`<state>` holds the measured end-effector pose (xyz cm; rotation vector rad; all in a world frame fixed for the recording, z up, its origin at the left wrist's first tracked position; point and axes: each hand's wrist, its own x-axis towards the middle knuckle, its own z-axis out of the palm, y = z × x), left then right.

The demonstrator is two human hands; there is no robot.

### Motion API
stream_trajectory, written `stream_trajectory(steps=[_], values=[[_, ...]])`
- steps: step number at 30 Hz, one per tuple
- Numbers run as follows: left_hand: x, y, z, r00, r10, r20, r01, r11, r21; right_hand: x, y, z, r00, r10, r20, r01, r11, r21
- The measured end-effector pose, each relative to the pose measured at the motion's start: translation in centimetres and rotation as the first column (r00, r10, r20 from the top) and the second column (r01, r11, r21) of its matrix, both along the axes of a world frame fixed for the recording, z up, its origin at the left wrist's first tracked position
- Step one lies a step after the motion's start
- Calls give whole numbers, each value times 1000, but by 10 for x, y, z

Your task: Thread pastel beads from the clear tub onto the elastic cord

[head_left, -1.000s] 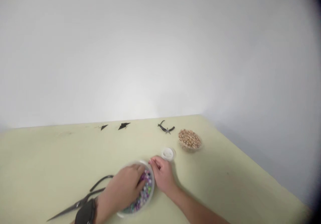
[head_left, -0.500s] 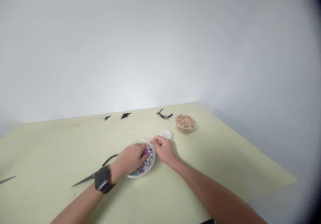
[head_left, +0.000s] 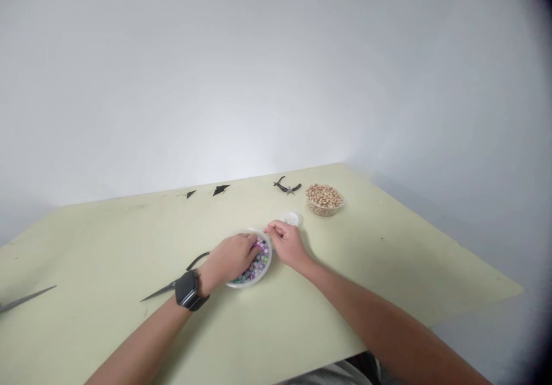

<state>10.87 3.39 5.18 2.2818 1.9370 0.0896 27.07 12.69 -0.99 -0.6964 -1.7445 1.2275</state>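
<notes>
My left hand point(head_left: 232, 255), with a black watch point(head_left: 187, 289) on its wrist, reaches over a round white-rimmed bowl point(head_left: 269, 265). Its thumb and forefinger are apart among small purple, white, green and dark beads point(head_left: 255, 267); the other fingers are partly hidden. Just right of the rim, my right hand point(head_left: 288, 242) is closed in a pinch, its fingertips close to the bowl's edge. Whatever sits between those fingertips is too small to make out. Behind my right hand stands a small white round container point(head_left: 292, 218), partly covered by it.
Dark scissors point(head_left: 159, 291) lie partly under my left wrist, and another dark blade point(head_left: 28, 298) is at the left. Black-handled pliers point(head_left: 287, 186) and a clear tub of tan beads or nuts point(head_left: 324, 199) stand toward the back. Black scraps point(head_left: 221, 190) lie near the wall.
The view has shifted, so everything sits slightly higher and farther right. My left thumb and forefinger look closer together in the beads. My right hand keeps its pinch beside the bowl.
</notes>
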Motion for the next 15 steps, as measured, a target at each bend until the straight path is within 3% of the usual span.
stream_trajectory(steps=[15], values=[[-2, 2, -4, 1000, 21, 21, -21, 1000, 7, 0, 0, -5, 1000, 7, 3, -7, 1000, 12]])
